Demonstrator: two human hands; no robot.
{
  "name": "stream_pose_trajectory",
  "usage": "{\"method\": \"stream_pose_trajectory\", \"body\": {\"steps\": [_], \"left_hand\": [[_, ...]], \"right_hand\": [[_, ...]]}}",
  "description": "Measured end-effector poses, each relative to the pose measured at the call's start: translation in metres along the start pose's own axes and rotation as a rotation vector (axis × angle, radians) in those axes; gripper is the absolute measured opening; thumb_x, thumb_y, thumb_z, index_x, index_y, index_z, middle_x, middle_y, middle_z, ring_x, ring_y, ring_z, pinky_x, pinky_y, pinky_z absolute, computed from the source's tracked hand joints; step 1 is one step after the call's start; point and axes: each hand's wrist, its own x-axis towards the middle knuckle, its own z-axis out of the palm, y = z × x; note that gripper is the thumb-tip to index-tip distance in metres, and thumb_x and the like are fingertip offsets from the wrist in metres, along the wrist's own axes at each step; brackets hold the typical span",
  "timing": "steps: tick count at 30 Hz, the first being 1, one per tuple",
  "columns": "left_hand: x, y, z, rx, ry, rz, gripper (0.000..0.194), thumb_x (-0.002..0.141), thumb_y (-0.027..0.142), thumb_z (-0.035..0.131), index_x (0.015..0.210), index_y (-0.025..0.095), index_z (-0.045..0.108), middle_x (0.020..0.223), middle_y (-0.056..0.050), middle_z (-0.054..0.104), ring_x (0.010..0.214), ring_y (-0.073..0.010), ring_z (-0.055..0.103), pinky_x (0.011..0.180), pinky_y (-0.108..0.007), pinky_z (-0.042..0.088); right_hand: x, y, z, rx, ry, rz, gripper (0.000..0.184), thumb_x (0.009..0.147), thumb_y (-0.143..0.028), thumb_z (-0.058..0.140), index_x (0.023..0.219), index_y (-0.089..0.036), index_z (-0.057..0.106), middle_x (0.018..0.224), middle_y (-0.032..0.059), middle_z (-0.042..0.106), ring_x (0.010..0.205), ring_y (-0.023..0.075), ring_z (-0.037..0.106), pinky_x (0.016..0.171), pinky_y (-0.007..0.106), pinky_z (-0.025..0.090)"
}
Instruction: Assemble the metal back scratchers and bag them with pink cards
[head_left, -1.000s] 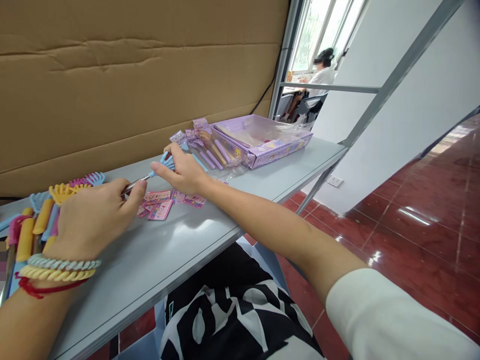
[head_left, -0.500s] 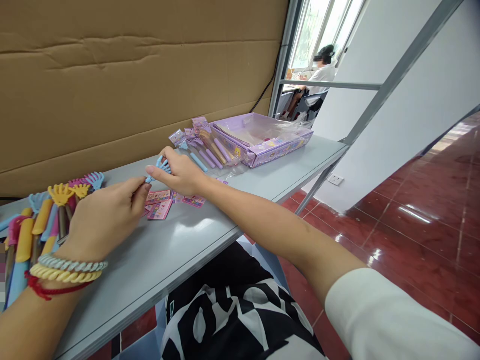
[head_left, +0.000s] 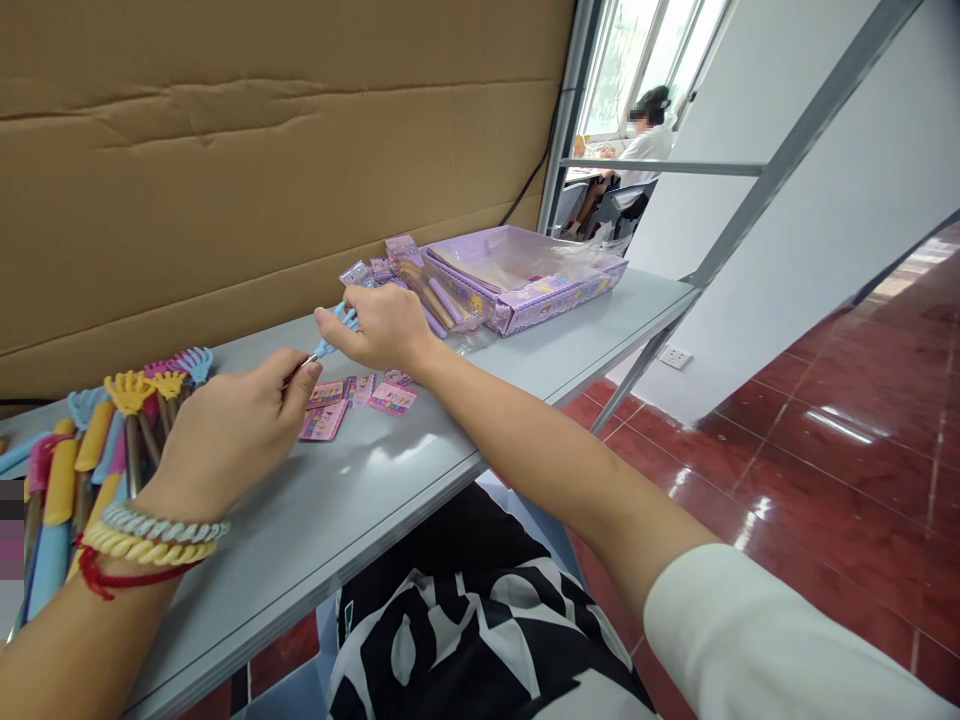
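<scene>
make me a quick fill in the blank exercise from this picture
The left hand and right hand hold one scratcher with a ____ head.
Bracelets circle the person's ____ wrist.
The shallow box on the table is mainly ____.
The brown sheet behind the table is made of ____.

Missing words: blue; left; purple; cardboard.

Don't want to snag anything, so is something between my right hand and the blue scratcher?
Nothing visible: your right hand holds the scratcher by its claw, and your left hand grips its shaft. The pink cards aren't between.
</scene>
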Motion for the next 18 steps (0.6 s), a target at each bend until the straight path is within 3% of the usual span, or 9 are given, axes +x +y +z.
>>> {"method": "stream_pose_trajectory", "body": {"steps": [4, 11, 15, 18], "left_hand": [[0.001, -0.005, -0.005, 0.02, -0.027, -0.036, 0.039, 0.092, 0.049, 0.023, 0.097, 0.025, 0.054, 0.069, -0.003, 0.056, 0.061, -0.0208, 0.05, 0.056, -0.026, 0.024], [0.008, -0.033, -0.015, -0.004, -0.155, -0.088, 0.043, 0.084, 0.054, 0.024, 0.094, 0.028, 0.056, 0.072, -0.001, 0.06, 0.066, -0.0201, 0.053, 0.06, -0.027, 0.033], [0.015, -0.065, -0.015, -0.071, -0.184, -0.055, 0.047, 0.078, 0.058, 0.03, 0.09, 0.026, 0.061, 0.071, 0.001, 0.063, 0.066, -0.0176, 0.056, 0.065, -0.026, 0.039], [0.019, -0.097, -0.007, -0.137, -0.144, 0.004, 0.051, 0.077, 0.062, 0.037, 0.099, 0.026, 0.066, 0.095, 0.005, 0.069, 0.08, -0.015, 0.061, 0.074, -0.022, 0.044]], "right_hand": [[0.008, 0.015, -0.008, -0.019, 0.054, 0.05, 0.043, 0.091, -0.049, 0.05, 0.064, -0.015, 0.046, 0.058, 0.0012, 0.041, 0.064, 0.013, 0.046, 0.063, 0.025, 0.027], [0.021, 0.068, -0.027, -0.054, 0.19, 0.161, 0.045, 0.09, -0.047, 0.049, 0.058, -0.016, 0.043, 0.056, 0.001, 0.039, 0.06, 0.0121, 0.038, 0.061, 0.025, 0.026], [0.023, 0.081, -0.04, -0.111, 0.252, 0.226, 0.04, 0.09, -0.037, 0.048, 0.057, -0.016, 0.04, 0.056, 0.0, 0.036, 0.058, 0.0112, 0.034, 0.061, 0.026, 0.024], [0.024, 0.087, -0.05, -0.154, 0.297, 0.299, 0.038, 0.089, -0.032, 0.047, 0.056, -0.016, 0.039, 0.055, -0.0007, 0.033, 0.058, 0.0106, 0.031, 0.06, 0.027, 0.023]]}}
